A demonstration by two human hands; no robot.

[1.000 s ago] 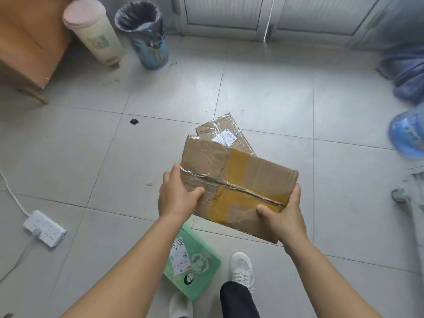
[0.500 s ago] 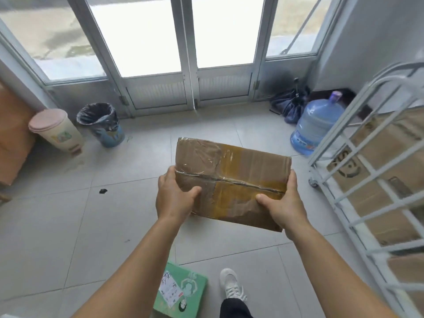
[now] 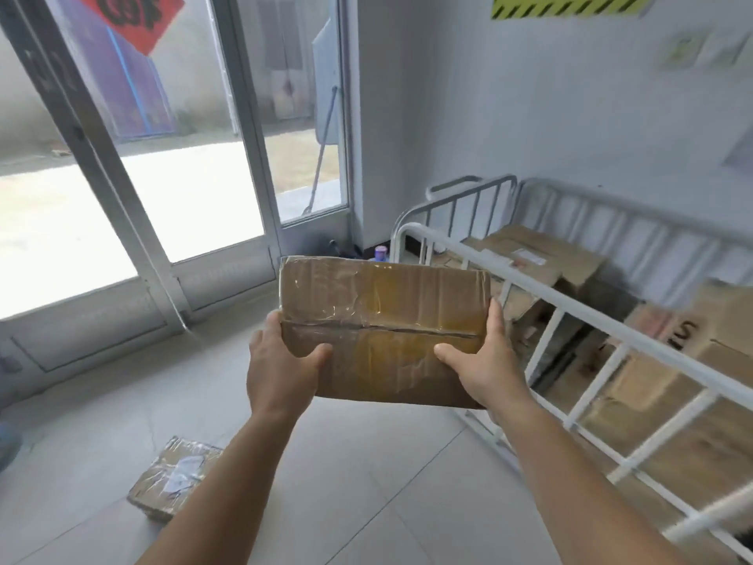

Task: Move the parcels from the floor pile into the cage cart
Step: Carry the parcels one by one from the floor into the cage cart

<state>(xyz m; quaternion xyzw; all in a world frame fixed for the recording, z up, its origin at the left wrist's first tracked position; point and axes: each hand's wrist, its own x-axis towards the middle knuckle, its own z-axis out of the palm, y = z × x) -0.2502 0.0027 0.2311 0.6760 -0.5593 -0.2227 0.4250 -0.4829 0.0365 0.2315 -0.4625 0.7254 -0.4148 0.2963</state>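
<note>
Brown parcel [image 3: 383, 332] now up higher, just left of the cage cart [image 3: 542, 293]. Gripped at its sides by left hand [image 3: 283, 369] and right hand [image 3: 487, 367]. Cart much closer now. Another parcel [image 3: 175, 479] on the floor, near left.

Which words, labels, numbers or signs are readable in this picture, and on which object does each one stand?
"S": one dark printed letter on a cardboard box inside the cage cart; the rest is blurred.
White label on a farther box in the cart: unreadable.
White label on the floor parcel: unreadable.
Red paper on the glass door: dark design, unreadable.
Held parcel: no text.
</note>
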